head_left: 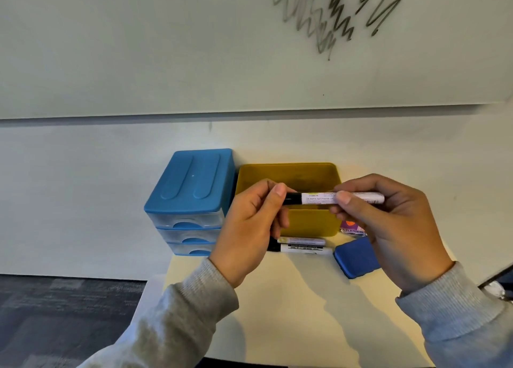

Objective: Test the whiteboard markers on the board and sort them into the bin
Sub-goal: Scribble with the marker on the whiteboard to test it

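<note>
I hold a white marker (319, 198) with a black cap level above the yellow bin (308, 173). My left hand (249, 223) pinches its black cap end. My right hand (388, 223) grips the white barrel. Two more markers (302, 245) lie side by side on the table just in front of the bin. The whiteboard (194, 48) hangs on the wall behind, with black scribbles (333, 15) at its upper right.
A blue-topped set of clear drawers (191, 201) stands left of the bin. A blue eraser (356, 258) lies on the pale table (291, 312) at the right, beside a colourful packet (351, 226). Dark carpet (69, 312) lies to the left.
</note>
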